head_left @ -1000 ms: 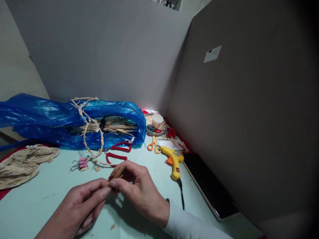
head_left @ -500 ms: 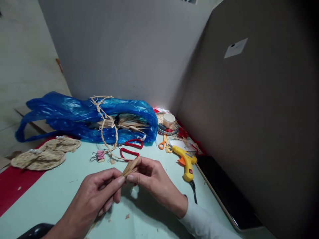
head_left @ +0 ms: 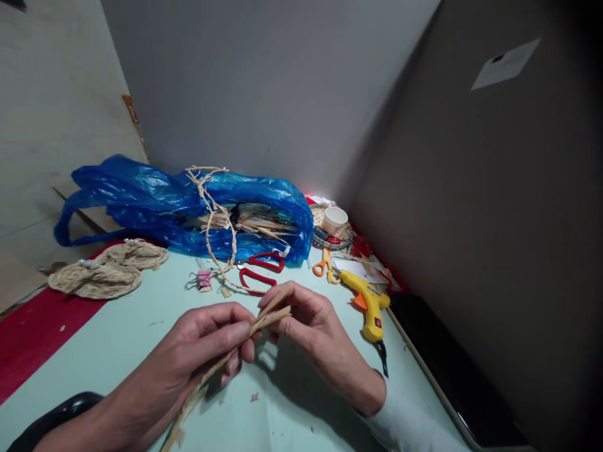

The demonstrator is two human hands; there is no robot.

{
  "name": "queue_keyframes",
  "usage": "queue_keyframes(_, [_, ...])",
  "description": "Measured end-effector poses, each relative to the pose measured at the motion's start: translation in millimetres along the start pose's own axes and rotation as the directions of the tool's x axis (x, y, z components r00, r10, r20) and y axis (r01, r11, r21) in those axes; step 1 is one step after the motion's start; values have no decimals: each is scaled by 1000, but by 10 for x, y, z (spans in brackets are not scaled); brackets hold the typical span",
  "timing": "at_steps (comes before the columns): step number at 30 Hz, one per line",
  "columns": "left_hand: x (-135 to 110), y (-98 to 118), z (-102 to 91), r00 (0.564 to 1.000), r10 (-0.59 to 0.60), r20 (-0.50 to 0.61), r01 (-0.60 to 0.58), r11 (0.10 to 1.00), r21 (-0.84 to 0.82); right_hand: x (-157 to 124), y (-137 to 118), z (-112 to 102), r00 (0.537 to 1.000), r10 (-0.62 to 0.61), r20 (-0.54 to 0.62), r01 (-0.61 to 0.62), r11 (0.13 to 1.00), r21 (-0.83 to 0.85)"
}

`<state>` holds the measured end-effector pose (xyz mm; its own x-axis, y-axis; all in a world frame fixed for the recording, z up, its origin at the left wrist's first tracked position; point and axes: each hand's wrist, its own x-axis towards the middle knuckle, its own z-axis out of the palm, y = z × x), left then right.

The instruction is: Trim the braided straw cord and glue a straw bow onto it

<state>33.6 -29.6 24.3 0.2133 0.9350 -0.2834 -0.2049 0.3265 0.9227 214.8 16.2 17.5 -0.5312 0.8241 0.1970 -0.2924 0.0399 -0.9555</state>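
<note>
A dry fibre strip (head_left: 272, 319) slants between my hands, above the front of a pale green table (head_left: 117, 339). Its forked tip points up toward my right side, and its long tail runs down beneath my left wrist to the bottom edge of view. Beyond it lie a pair of red-handled scissors (head_left: 259, 275) and a pink binder clip (head_left: 204, 280). A twisted cord (head_left: 234, 242) loops down over a blue plastic bag (head_left: 141, 194), whose mouth shows more dry strips. To my right rest a yellow glue gun (head_left: 372, 311) and a black flat device (head_left: 452, 370); behind the gun, a white cup (head_left: 335, 221) stands in a small woven tray (head_left: 346, 238). Two woven soles (head_left: 97, 279) lie at left, partly over a red cloth (head_left: 42, 329). Grey panels meet in a corner behind, the right one bearing a white label (head_left: 506, 64).

My left grip (head_left: 207, 345) is clamped on the strip, thumb on top, fingers curled below. My right grip (head_left: 313, 323) arches in from the other side, forefinger above the fork and thumb beneath; I cannot tell whether they pinch it.

Half a second ago the tip was bunched between my fingertips; now it shows as two separate ends, and more of the tail is visible.
</note>
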Motion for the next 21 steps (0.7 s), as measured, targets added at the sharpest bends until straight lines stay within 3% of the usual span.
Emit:
queue_keyframes(5, [-45,63,43,993,52,-109,-43,996,79,0,-37,35,995,97,23,-97,995,24])
queue_keyframes(10, [-99,90,109,966,149,-213,-90,961,262,-25,-65,61,996,77,34,-74,994,-82])
queue_keyframes(17, [-42,-12,-7,983,175,-51,-153,947,283,-42,-56,68,996,71,-45,-77,985,-154])
queue_keyframes(21, [-23,-19,-18,970,235,-61,-198,913,356,-55,9,57,990,113,-81,-127,973,-193])
